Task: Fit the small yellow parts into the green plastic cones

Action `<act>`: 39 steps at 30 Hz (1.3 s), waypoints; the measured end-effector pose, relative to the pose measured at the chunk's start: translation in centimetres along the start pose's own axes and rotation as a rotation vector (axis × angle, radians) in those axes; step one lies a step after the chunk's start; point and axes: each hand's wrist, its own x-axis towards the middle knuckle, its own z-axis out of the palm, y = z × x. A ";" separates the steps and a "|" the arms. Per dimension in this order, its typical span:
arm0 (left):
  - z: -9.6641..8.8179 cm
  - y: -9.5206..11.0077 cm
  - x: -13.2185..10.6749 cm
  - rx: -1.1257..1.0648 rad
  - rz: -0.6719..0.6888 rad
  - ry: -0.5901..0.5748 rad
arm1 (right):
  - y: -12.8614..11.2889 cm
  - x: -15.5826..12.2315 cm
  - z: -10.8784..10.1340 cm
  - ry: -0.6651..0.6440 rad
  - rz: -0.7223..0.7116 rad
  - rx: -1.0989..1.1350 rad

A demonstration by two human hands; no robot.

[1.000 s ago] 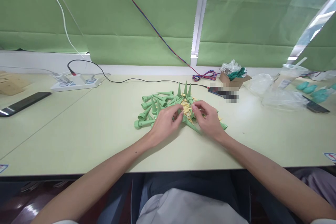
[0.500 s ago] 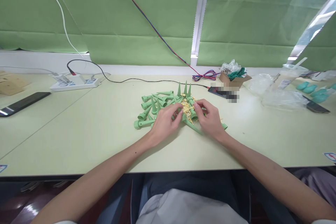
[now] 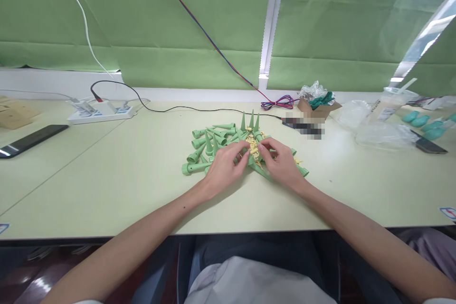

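My left hand [image 3: 230, 160] is closed in a pinch on a small yellow plastic piece [image 3: 254, 150]. My right hand [image 3: 281, 161] faces it, thumb and forefinger pressed together at the piece's right side; their tips hide what exactly they grip. Beneath and behind the fingers lies a heap of small yellow plastic parts [image 3: 251, 138]. Around both hands spread several green plastic plant-watering spikes [image 3: 195, 168], hollow cones with capped ends. Some lie on their sides, while a few upright ones [image 3: 252, 120] point up behind the yellow parts.
A white power strip [image 3: 107, 113] and a dark phone [image 3: 33, 141] are on the left. Behind my right hand are a phone [image 3: 290, 123] on a cable and a small cardboard box [image 3: 317, 110]. Farther right stand a plastic drink cup [image 3: 388, 107] and teal bulb-shaped items [image 3: 432, 129].
My right hand has shifted slightly left, so its fingertips are nearer my left hand. The thin yellow piece that showed at its fingertips is now mostly hidden. My left hand has barely moved.
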 end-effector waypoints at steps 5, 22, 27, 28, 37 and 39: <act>0.1 0.0 -0.1 -0.001 -0.010 -0.001 | 0.1 0.0 0.1 -0.036 -0.004 0.014; 0.4 -0.4 -0.3 0.006 0.004 0.038 | 0.1 -0.1 0.1 -0.052 0.012 0.036; 0.3 -0.4 -0.2 0.009 0.006 0.014 | 0.2 -0.1 0.1 -0.056 0.016 0.039; 0.3 -0.3 -0.2 0.006 0.005 0.004 | 0.2 -0.1 0.1 -0.058 0.017 0.041; 0.3 -0.1 -0.1 -0.008 -0.001 0.015 | 0.3 -0.1 0.2 -0.054 0.006 0.038; 0.3 -0.1 -0.1 -0.008 0.003 0.020 | 0.3 -0.2 0.3 -0.057 0.007 0.038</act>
